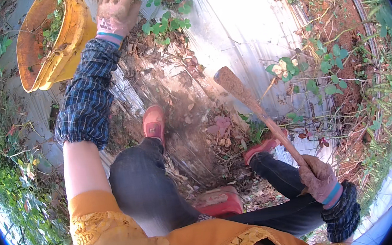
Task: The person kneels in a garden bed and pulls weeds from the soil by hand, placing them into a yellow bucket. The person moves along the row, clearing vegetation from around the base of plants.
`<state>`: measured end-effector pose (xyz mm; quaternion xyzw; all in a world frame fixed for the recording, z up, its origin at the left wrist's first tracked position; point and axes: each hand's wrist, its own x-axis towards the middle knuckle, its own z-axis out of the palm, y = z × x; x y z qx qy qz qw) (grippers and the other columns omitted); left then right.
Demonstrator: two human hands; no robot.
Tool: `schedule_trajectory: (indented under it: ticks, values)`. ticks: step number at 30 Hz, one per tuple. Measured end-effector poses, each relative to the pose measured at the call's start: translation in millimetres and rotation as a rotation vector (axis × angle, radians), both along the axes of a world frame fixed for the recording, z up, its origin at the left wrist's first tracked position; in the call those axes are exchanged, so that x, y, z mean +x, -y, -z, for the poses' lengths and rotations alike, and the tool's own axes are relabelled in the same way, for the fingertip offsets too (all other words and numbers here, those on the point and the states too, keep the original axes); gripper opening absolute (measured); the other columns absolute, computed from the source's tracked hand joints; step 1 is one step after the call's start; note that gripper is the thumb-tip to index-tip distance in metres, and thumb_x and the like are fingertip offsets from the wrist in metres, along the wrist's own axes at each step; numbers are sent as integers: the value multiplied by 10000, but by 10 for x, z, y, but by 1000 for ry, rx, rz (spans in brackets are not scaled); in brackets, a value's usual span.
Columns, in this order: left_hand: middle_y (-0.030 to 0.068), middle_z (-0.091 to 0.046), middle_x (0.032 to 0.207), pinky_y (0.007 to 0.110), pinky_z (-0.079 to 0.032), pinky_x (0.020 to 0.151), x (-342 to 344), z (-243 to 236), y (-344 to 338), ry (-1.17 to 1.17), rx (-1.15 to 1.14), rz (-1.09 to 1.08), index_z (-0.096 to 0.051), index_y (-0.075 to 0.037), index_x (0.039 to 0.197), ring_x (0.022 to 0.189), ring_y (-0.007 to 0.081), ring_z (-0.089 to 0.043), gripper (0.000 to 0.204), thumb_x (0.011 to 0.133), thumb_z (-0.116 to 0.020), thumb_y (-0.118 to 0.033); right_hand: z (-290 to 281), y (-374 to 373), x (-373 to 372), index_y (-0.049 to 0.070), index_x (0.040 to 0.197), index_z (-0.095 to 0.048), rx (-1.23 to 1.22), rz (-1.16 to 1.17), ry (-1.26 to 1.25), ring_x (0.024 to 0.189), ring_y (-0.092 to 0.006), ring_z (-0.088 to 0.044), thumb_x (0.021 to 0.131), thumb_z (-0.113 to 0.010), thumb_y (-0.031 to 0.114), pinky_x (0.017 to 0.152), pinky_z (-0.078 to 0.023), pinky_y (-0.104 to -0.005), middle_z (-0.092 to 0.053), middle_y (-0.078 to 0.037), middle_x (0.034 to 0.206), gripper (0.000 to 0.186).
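My left hand, in a soil-stained pale glove, reaches to the upper edge of the head view, beside a yellow bucket. Its fingers look curled and muddy; what they hold, if anything, is hidden. The bucket leans over, its inside dirty, with some green weeds in it. At the lower right, my gloved right hand is closed round the wooden handle of a small hand hoe. The hoe's soil-caked blade points up and left, over the edge of the pale plastic sheeting.
Pale plastic sheeting covers much of the ground, with bare soil and dry leaves between. Leafy weeds grow by my left hand, more plants at right. My pink shoes straddle the soil; a red-and-white object lies between my legs.
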<state>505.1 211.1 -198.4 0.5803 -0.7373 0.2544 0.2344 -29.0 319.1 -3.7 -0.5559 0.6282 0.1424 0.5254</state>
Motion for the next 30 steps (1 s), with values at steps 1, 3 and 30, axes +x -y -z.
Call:
schedule_trajectory:
  ticks: [1, 3, 30]
  values:
    - [124, -553, 1258, 431, -457, 964, -110, 209, -90, -25, 192, -43, -553, -105, 1250, 1164, 336, -521, 511, 792, -702, -273, -13, -71, -23, 22, 1233, -550, 105, 96, -94, 637, -80, -560, 933, -552, 193, 545, -470, -257, -604, -34, 756, 345]
    - [133, -422, 1398, 437, -394, 1055, -402, 620, -220, -247, 720, -218, -386, -165, 1410, 1279, 341, -434, 693, 810, -678, -353, 26, -146, -36, 21, 1225, -558, 92, 87, -39, 653, -104, -591, 924, -561, 207, 569, -481, -278, -622, -55, 776, 354]
    - [152, -360, 1467, 354, -367, 1067, -616, 993, 864, -630, 565, -400, -683, -32, 985, 1330, 332, -372, 324, 765, -705, -269, 112, 90, 237, 47, 1159, -558, -144, -458, -65, 652, -395, -631, 818, -630, 223, 562, -492, -453, -627, -215, 738, 391]
